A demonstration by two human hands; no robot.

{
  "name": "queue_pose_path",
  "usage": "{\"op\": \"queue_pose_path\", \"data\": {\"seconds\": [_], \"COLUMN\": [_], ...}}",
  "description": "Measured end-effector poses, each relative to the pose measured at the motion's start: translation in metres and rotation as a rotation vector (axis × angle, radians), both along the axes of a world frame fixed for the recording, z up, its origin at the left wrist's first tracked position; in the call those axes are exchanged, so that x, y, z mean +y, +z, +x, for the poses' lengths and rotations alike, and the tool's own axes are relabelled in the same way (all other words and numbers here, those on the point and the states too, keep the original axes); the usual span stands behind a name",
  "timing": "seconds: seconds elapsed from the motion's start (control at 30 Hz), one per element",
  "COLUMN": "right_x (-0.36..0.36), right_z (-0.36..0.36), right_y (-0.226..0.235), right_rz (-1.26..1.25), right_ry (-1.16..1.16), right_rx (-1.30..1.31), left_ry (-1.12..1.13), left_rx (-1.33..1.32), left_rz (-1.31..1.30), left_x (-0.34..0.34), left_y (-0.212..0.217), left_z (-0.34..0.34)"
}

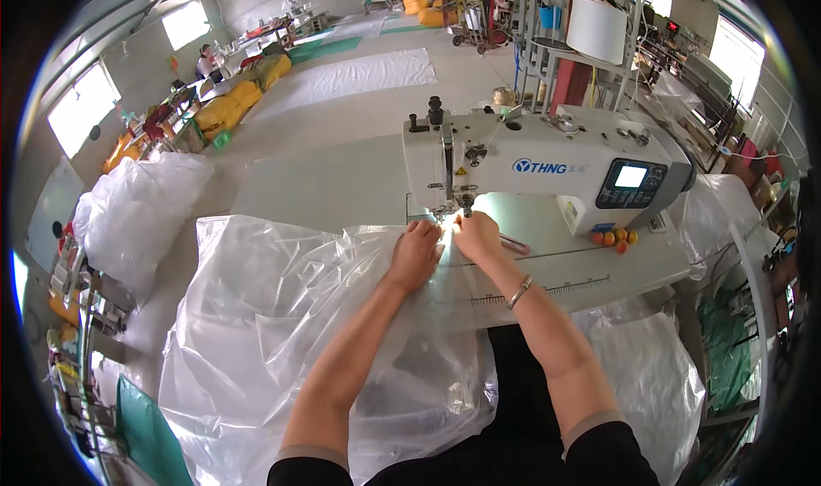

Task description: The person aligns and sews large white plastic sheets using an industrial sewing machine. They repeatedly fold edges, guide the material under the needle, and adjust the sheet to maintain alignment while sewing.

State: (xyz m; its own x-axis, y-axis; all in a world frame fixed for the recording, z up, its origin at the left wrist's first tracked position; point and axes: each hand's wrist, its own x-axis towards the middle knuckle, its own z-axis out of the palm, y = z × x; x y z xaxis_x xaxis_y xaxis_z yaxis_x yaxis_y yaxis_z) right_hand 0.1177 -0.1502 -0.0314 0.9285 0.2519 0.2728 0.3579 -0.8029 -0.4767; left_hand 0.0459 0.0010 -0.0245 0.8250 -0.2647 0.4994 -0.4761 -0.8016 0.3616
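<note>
A large translucent plastic sheet [256, 306] lies over the left part of the sewing machine table and hangs down over my lap. My left hand [416, 255] rests on the sheet's edge just left of the needle, its fingers stretched out flat. Close to the needle on the right, my right hand [476, 236] has its fingers closed in a pinch; what is between them is hidden. Above both hands stands the white sewing machine [522, 157], its lamp lighting the needle area. A metal bangle [519, 292] circles my right wrist.
Small orange balls [609, 239] sit by the machine's base, and a slim pinkish tool [514, 245] lies near my right hand. A white thread cone [596, 29] stands behind. Bundled plastic [141, 216] is piled at left, more [646, 375] at right. A person [207, 62] sits far left.
</note>
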Motion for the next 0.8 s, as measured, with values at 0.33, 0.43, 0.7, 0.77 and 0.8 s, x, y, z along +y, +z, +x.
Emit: {"op": "queue_pose_path", "data": {"seconds": [0.33, 0.43, 0.7, 0.77, 0.8], "right_x": [-0.006, -0.002, 0.001, 0.0, -0.003], "right_z": [-0.006, -0.017, -0.027, -0.031, -0.032], "right_y": [0.002, 0.01, -0.001, 0.001, 0.002], "right_rz": [0.15, 0.139, -0.039, -0.009, -0.007], "right_ry": [0.009, -0.071, 0.184, 0.209, 0.241], "right_rx": [0.081, -0.027, -0.429, -0.469, -0.451], "left_ry": [-0.013, -0.003, 0.003, -0.01, -0.015], "left_rx": [-0.024, -0.008, 0.007, 0.012, 0.013], "left_rz": [0.013, 0.051, -0.118, -0.06, -0.031], "left_x": [-0.002, -0.005, -0.001, 0.002, 0.003], "left_y": [-0.005, 0.0, -0.001, 0.0, 0.001], "left_z": [0.002, 0.0, 0.004, 0.002, 0.001]}}
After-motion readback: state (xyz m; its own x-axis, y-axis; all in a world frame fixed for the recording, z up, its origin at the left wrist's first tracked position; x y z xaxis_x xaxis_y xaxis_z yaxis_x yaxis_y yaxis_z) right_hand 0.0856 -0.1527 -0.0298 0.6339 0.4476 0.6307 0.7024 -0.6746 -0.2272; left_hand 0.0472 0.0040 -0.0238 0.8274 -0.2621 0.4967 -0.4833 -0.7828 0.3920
